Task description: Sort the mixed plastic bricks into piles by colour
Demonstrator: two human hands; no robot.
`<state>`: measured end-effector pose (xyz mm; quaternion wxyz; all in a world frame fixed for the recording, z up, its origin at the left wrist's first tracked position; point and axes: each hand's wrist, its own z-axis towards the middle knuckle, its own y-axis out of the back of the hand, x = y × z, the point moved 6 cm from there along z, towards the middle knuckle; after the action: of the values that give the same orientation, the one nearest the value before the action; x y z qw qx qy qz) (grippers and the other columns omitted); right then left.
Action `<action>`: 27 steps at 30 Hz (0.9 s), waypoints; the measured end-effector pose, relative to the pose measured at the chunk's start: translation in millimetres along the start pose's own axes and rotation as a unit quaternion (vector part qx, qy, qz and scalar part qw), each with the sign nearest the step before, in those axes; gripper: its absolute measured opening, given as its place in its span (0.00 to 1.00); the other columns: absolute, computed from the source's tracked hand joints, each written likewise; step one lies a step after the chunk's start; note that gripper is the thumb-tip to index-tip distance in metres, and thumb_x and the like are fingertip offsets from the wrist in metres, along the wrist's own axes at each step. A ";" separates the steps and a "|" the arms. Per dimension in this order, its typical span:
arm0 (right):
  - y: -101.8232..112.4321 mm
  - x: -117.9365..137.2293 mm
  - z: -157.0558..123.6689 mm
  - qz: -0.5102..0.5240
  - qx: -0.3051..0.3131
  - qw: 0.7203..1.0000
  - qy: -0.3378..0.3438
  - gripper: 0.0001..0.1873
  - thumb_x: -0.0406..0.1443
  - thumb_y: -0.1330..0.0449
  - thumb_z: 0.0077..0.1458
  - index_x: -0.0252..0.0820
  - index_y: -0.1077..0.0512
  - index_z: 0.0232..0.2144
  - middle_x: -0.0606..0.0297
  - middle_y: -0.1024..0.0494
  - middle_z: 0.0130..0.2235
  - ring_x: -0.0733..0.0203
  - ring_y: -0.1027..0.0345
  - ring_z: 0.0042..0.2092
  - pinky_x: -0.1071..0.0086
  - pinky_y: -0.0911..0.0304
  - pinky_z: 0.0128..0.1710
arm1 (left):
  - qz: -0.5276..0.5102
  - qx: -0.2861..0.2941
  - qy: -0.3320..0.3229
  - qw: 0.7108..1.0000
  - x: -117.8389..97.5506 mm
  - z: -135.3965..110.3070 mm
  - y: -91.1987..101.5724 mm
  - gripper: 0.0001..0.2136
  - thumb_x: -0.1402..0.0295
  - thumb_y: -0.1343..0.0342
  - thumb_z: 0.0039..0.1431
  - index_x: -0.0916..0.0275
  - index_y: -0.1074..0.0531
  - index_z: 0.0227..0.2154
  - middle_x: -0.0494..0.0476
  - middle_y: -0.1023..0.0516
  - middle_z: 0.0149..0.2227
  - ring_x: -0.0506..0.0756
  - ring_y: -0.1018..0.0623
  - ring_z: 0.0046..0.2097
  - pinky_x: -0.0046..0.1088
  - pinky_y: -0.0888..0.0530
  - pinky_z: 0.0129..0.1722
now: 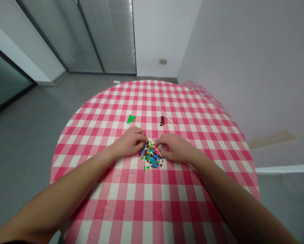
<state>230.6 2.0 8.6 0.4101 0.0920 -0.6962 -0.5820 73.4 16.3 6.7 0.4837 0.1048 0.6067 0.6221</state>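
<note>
A heap of small loose toy building bricks (152,157) in blue, green, white, yellow, brown and red lies on the table between my two hands. My left hand (131,141) is at the heap's upper left edge, with its fingers curled and thumb close to the forefinger; whatever they pinch is hidden. From the right, my right hand (176,147) reaches in, its forefinger and thumb bent but apart, with bricks showing between them. Beyond my left hand lies a small group of green bricks (131,119). A few brown bricks (162,120) sit farther off, beyond the heap.
The round table (152,206) wears a red and white checked cloth. A thin clear strip (168,117) lies near the brown bricks. Behind the table are a glass partition (111,37) and a wall with a socket (163,61); another wall (263,74) stands at the right.
</note>
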 end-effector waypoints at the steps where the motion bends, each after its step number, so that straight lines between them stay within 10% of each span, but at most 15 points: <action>1: 1.1 -0.4 -0.1 -0.001 -0.005 1.000 -0.004 0.12 0.31 0.42 0.53 0.42 0.23 0.40 0.61 0.20 0.40 0.59 0.29 0.40 0.69 0.38 0.39 | 0.000 -0.001 0.000 1.000 -0.1 0.0 0.3 0.11 0.76 0.49 0.57 0.61 0.21 0.36 0.57 0.24 0.35 0.56 0.27 0.39 0.36 0.32 0.44; 27: 5.3 -4.2 -0.4 -0.035 0.024 0.999 0.004 0.07 0.33 0.40 0.55 0.42 0.21 0.30 0.62 0.21 0.32 0.61 0.30 0.33 0.69 0.41 0.33 | -0.020 -0.012 -0.022 0.999 -2.6 -0.4 1.9 0.11 0.76 0.49 0.56 0.62 0.22 0.36 0.58 0.23 0.35 0.56 0.26 0.40 0.36 0.31 0.44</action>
<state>235.5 5.8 11.3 0.3905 0.1285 -0.7046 -0.5784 73.5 14.5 9.5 0.5109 0.1006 0.5903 0.6167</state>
